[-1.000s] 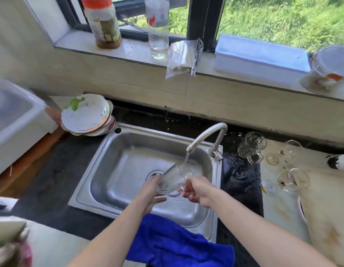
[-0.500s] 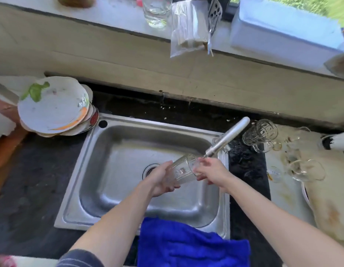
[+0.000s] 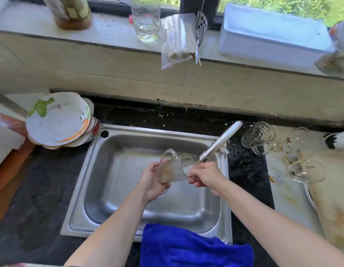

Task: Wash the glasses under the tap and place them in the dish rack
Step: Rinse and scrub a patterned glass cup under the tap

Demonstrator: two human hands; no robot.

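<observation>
A clear ribbed glass mug [image 3: 175,168] with a handle on top lies on its side over the steel sink [image 3: 117,189], its mouth turned toward the tap spout [image 3: 220,142]. My left hand [image 3: 151,182] cups its base. My right hand [image 3: 204,174] holds its rim just under the spout. I cannot tell if water runs. Several more clear glasses wait on the counter to the right: a patterned one [image 3: 257,134], a small cup [image 3: 260,149] and a wide one [image 3: 307,171].
A stack of dirty plates [image 3: 59,120] sits left of the sink. A blue cloth [image 3: 194,247] hangs over the sink's front edge. A stained board [image 3: 333,191] lies at far right. The windowsill holds a jar [image 3: 71,12], a bottle [image 3: 146,20], a plastic bag [image 3: 177,39] and a white box [image 3: 273,33].
The view has dropped toward the sink. The mug has rolled so its handle points up, and both hands have shifted around it close under the spout.
</observation>
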